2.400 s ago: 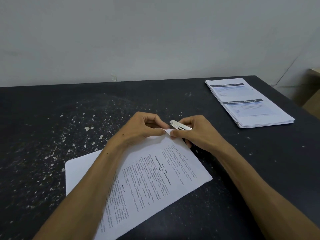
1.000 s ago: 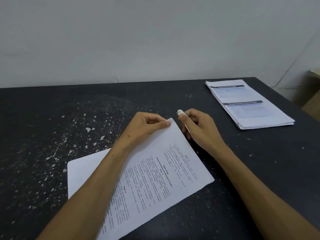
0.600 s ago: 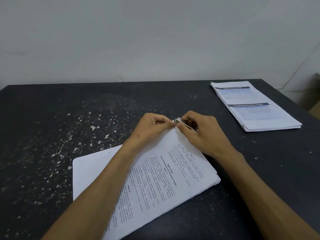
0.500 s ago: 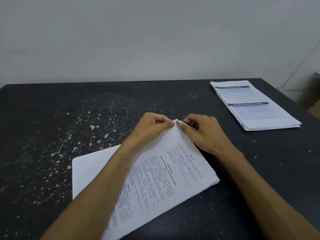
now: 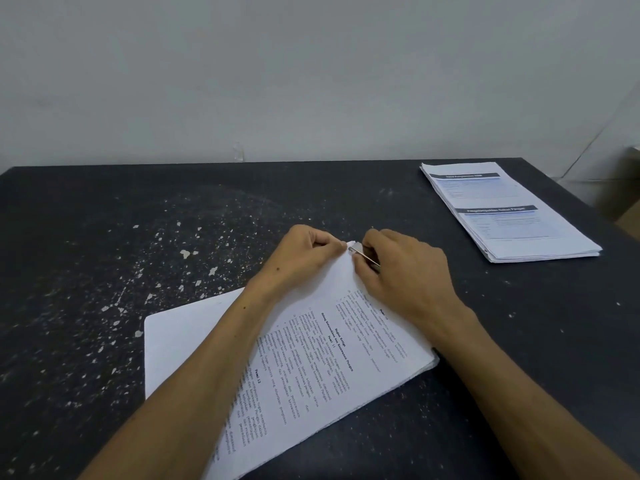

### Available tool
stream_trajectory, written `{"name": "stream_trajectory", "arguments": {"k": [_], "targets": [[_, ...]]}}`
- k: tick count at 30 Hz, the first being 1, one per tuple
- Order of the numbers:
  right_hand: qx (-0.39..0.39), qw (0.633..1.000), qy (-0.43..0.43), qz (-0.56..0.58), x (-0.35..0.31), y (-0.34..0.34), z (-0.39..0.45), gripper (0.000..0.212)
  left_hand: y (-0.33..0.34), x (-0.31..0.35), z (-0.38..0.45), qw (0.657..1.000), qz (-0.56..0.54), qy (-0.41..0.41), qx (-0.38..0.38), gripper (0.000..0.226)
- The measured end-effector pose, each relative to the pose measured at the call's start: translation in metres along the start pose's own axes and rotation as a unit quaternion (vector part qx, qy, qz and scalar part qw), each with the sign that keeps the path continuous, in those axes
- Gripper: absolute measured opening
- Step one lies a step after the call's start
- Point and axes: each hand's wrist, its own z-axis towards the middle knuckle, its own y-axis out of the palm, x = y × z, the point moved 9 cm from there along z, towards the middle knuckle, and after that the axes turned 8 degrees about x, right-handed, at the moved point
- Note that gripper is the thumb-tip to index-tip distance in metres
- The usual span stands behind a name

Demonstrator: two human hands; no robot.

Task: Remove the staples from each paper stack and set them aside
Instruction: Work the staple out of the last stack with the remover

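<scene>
Left of centre on the black worktop (image 5: 104, 258), speckled with pale flecks, lies the paper stack (image 5: 311, 358) being worked, skewed so that one corner points toward the far edge. The left hand (image 5: 304, 254) pinches that far corner between thumb and curled fingers, lifting it slightly off the surface.

At the corner itself, the metal staple remover (image 5: 363, 255) has returned to the paper: a second ago its tip stood clear of the sheets and raised, whereas now the tip sits against the corner, just beside the left thumb. The staple itself is too small to make out. The likely reading is that the tool is being re-seated under a staple that has not yet come free, so this stack remains unfinished.

The right hand (image 5: 398, 271) grips the tool, fingers curled round its shaft, the heel of the hand resting on the top sheet.

Near the far right corner of the worktop, well apart from the hands, rests a second stack (image 5: 512, 216) with blue-banded printing, unmoved across the interval; whether it is stapled cannot be told.
</scene>
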Motion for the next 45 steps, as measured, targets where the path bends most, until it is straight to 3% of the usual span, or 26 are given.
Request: {"name": "stream_trajectory", "arguments": {"k": [10,19,30,33,36,40,42,45], "targets": [[0.030,0.999,0.021,-0.034,-0.010,-0.003,-0.002,0.025,0.001,0.006,-0.003,1.000,-0.009,0.023,-0.009,0.028],[0.014,0.988,0.086,0.129,0.010,0.020,-0.006,0.025,-0.003,0.006,-0.002,1.000,0.015,0.011,-0.005,0.026],[-0.052,0.943,0.162,0.285,0.032,0.038,-0.003,0.033,-0.001,0.003,-0.001,1.000,0.001,0.003,-0.025,0.025],[-0.045,0.954,0.143,0.260,0.027,0.033,-0.003,0.031,-0.001,0.003,-0.001,1.000,0.002,0.007,-0.030,0.026],[0.017,0.992,0.058,0.109,0.010,0.016,-0.002,0.026,-0.001,0.005,-0.002,1.000,0.005,0.007,-0.029,0.029],[0.092,0.996,-0.003,-0.003,-0.009,0.003,-0.004,0.024,0.001,0.005,-0.006,0.999,-0.010,0.008,-0.039,0.037],[0.093,0.996,0.003,0.009,-0.007,0.007,-0.006,0.025,0.001,0.004,-0.005,0.999,-0.016,0.006,-0.037,0.038],[0.031,0.982,0.085,0.164,0.013,0.020,-0.004,0.028,0.000,0.006,-0.002,0.999,0.012,0.010,-0.036,0.031]]}}
